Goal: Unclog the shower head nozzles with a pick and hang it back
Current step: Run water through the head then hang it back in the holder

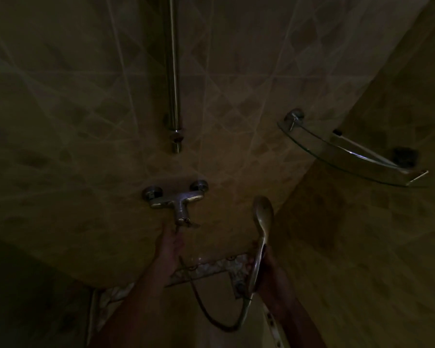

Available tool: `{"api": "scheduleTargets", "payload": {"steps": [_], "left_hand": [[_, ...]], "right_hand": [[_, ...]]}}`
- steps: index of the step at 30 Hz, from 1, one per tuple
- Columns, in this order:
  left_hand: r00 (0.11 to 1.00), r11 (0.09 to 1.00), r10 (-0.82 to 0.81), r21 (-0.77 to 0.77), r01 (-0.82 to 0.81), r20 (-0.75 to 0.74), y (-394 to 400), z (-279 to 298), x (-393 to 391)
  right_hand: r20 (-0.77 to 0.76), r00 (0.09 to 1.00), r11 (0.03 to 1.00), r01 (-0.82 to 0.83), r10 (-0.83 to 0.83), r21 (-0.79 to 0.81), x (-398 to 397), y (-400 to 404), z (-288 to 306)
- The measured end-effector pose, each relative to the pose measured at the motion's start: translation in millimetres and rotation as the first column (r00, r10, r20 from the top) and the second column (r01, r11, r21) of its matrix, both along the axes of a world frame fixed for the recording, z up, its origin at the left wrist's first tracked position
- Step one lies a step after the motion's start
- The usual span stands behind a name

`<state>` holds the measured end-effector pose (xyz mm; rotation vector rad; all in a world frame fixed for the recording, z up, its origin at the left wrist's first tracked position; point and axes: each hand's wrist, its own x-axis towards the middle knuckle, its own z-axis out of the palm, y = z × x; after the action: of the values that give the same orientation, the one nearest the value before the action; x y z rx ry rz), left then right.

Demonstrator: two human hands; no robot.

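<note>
Two hands: right hand (260,257) fingers wrap chrome oval shower head (262,217); left hand (170,244) fingers unclear

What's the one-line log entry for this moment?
right hand: grips shower head handle, head up | left hand: reaches to mixer tap lever | pick: not seen | rail: bare

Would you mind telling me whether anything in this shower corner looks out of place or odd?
The shower head is off the rail, gripped by the right hand, its hose hanging in a loop. The left hand reaches under the mixer tap. The picture is very dark; no damage or spill shows.
</note>
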<state>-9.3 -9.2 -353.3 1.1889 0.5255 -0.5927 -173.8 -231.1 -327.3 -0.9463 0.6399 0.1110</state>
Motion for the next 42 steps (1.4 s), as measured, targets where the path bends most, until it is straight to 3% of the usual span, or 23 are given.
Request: {"api": "scheduleTargets", "payload": {"steps": [5, 9, 14, 16, 18, 23, 25, 28, 31, 39, 42], "left_hand": [[1.0, 0.995, -0.025, -0.1, 0.025, 0.002, -21.1, 13.8, -0.2], [0.993, 0.98, 0.114, -0.167, -0.109, 0.019, -39.0, 2.7, 0.5], [0.992, 0.986, 0.115, -0.13, -0.108, 0.048, -46.9, 5.0, 3.9], [0.989, 0.972, 0.143, -0.193, -0.134, 0.036, -48.8, 8.7, 1.9], [0.988, 0.976, 0.145, -0.171, -0.135, 0.051, -53.3, 12.5, -0.9], [0.989, 0.981, 0.137, -0.15, -0.126, 0.064, -46.9, 9.7, -1.0], [0.985, 0.992, 0.102, -0.094, -0.089, 0.136, -43.3, 2.7, -3.6], [0.987, 0.991, 0.117, -0.083, -0.108, 0.112, -44.7, 10.4, -12.1], [0.985, 0.986, 0.149, -0.087, -0.141, 0.086, -50.6, 9.6, -15.1], [0.996, 0.996, 0.086, -0.003, -0.086, 0.034, -35.1, 20.4, -11.2], [0.997, 0.997, 0.076, -0.014, -0.076, 0.021, -32.8, 20.2, -9.5]], "right_hand": [[-0.033, 0.999, 1.0, 0.022, -0.022, -0.012, 4.5, -16.6, 6.8], [-0.044, 0.997, 0.99, 0.051, -0.057, -0.131, -2.0, -35.6, -8.9], [-0.082, 0.996, 0.963, 0.011, -0.034, -0.27, -3.3, -41.3, 10.6], [-0.069, 0.995, 0.939, 0.045, -0.073, -0.341, -3.5, -48.0, 10.8], [-0.06, 0.993, 0.921, 0.071, -0.102, -0.384, -3.0, -53.0, 12.4], [-0.132, 0.981, 0.967, 0.113, -0.146, -0.23, -1.3, -64.6, 9.5], [-0.159, 0.976, 0.963, 0.103, -0.146, -0.25, -3.7, -68.6, 9.8], [-0.271, 0.951, 0.941, 0.049, -0.146, -0.335, -5.7, -74.8, 4.0], [-0.285, 0.954, 0.903, -0.037, -0.096, -0.427, -7.1, -81.0, -12.4], [-0.269, 0.952, 0.916, 0.026, -0.145, -0.4, -5.0, -61.8, 6.6], [-0.312, 0.918, 0.892, 0.086, -0.244, -0.445, -9.1, -64.6, -4.8]]}}
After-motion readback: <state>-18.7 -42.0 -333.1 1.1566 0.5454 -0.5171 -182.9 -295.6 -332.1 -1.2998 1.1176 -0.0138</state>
